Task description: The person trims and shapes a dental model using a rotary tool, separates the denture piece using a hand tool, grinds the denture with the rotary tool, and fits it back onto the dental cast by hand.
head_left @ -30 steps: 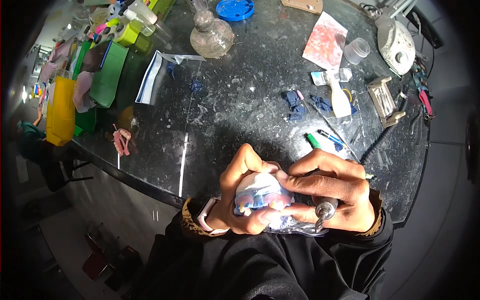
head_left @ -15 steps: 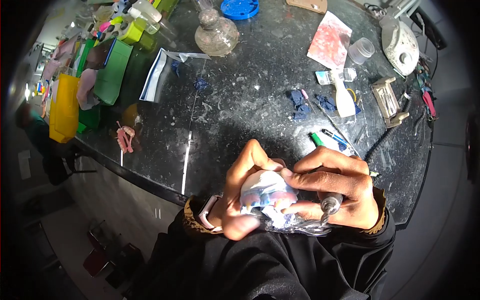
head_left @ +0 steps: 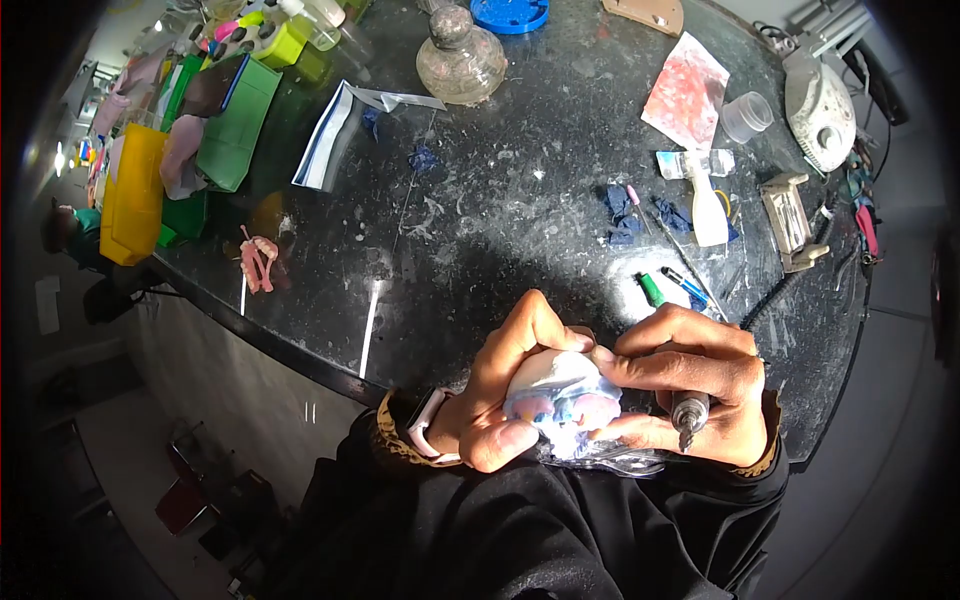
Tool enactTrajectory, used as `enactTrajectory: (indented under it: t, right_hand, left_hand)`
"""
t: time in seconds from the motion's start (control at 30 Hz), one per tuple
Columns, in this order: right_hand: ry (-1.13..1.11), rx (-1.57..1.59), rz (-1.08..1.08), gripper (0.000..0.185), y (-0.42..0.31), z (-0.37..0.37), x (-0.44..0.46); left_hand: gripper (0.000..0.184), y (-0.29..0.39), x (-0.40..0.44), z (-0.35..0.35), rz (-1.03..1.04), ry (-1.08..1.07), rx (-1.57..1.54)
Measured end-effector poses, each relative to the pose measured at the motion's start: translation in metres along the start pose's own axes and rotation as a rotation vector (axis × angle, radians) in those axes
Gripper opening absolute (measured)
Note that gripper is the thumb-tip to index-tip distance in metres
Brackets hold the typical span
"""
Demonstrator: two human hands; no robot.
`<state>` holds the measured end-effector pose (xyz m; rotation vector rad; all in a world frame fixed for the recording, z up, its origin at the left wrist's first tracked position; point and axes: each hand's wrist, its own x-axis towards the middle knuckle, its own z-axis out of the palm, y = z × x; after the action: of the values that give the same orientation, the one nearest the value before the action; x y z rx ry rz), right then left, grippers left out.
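Observation:
A white plaster dental model (head_left: 558, 378) with blue and pink material along its lower edge is between my hands, low in front of me. My left hand (head_left: 495, 400) is wrapped around its left side, the thumb against the pink part. My right hand (head_left: 700, 385) pinches the right side with thumb and fingertips. A rotary handpiece (head_left: 690, 412) with a metal bur is also gripped in my right hand, its bur pointing down, apart from the model. Crumpled clear plastic (head_left: 610, 464) lies beneath. The underside of the model is hidden.
Pink dentures (head_left: 258, 262) lie at left near the table edge. A glass burner (head_left: 460, 60) and blue dish (head_left: 510, 12) stand at the back. Green (head_left: 238, 125) and yellow bins (head_left: 135, 195) are at left. A handpiece rest (head_left: 790, 222) and white control unit (head_left: 820, 115) stand right.
The view has shifted slightly. My left thumb has come up against the front of the model. Both hands still hold it, and the handpiece remains in my right hand.

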<state>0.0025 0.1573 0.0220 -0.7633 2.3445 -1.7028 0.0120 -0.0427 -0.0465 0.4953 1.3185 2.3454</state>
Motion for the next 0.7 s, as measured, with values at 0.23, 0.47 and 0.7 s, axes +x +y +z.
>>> enactTrajectory:
  t: [0.23, 0.47, 0.7]
  right_hand:
    - [0.019, -0.021, -0.028, 0.032, 0.0014, 0.0022, 0.0007]
    - [0.054, -0.044, -0.121, 0.029, 0.0055, 0.0057, 0.0009]
    - [0.072, -0.024, -0.147, 0.026, 0.0102, 0.0079, -0.002]
  left_hand:
    - [0.048, -0.0019, 0.0015, -0.0017, 0.013, -0.008, -0.031]
    - [0.046, -0.0019, 0.0066, 0.001, 0.067, 0.012, 0.043]
    - [0.047, -0.0052, 0.0036, 0.0002, 0.084, 0.086, 0.224]
